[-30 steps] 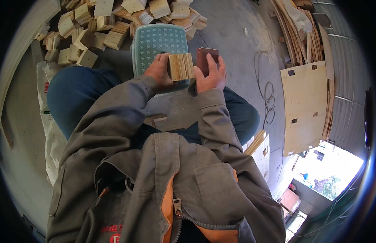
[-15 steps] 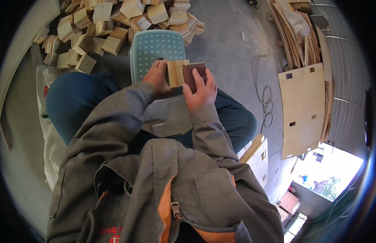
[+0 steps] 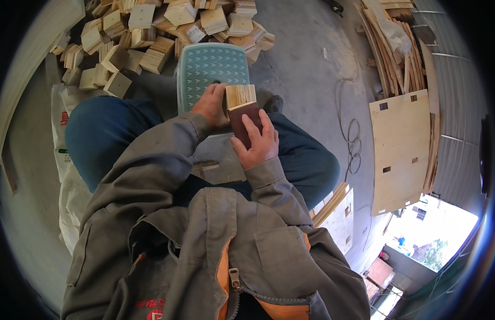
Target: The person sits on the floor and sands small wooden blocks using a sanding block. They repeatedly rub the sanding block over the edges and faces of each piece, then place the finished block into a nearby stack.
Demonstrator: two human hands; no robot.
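Observation:
My left hand (image 3: 210, 108) is closed on the left side of a plywood block (image 3: 240, 95), its pale layered edges facing up. In my right hand (image 3: 258, 140) is a flat dark reddish-brown block (image 3: 244, 120) with a thin pale upper edge. My fingers lie across its brown face, and the thumb is at its lower left. The brown block sits against the near side of the plywood block and covers part of it. Both are held over the near right part of a light green plastic stool (image 3: 213, 58) with a bumpy top.
Beyond the stool, at the far left, lies a heap of plywood blocks (image 3: 167, 53). A white sack (image 3: 66, 154) lies left of my knee. To the right are a looped cable (image 3: 353, 141), a leaning plywood panel (image 3: 400, 149) and stacked boards (image 3: 383, 53).
The brown block has moved from the plywood block's right side to its near side and turned more upright. My right hand has shifted left and nearer to me.

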